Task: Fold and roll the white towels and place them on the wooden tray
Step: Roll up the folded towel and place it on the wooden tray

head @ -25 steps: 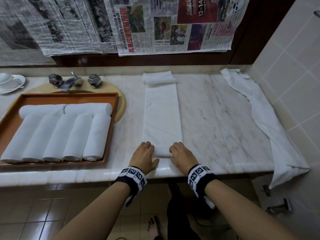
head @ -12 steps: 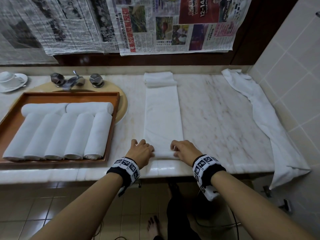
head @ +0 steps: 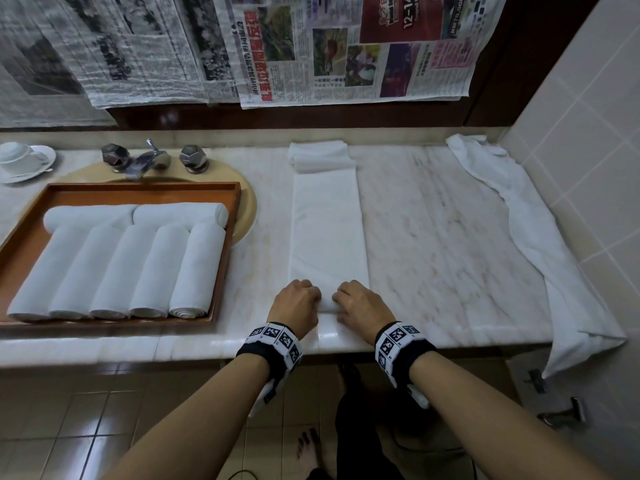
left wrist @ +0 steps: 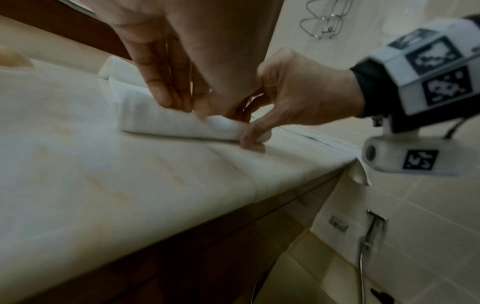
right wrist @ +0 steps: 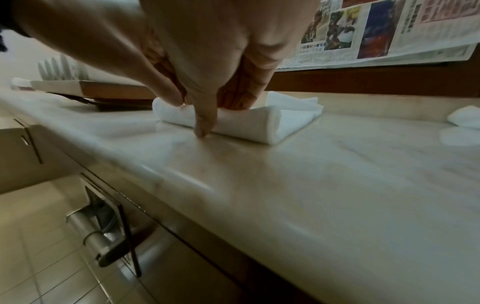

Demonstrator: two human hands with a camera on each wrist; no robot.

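Both your hands curl round the near end of the folded towel [head: 329, 233], left hand [head: 297, 303] and right hand [head: 360, 304] side by side, rolling it up at the counter's [head: 450, 237] front edge. Its far end reaches the back edge. Seven rolled towels [head: 114, 268] fill the tray [head: 138, 190] at the counter's left.
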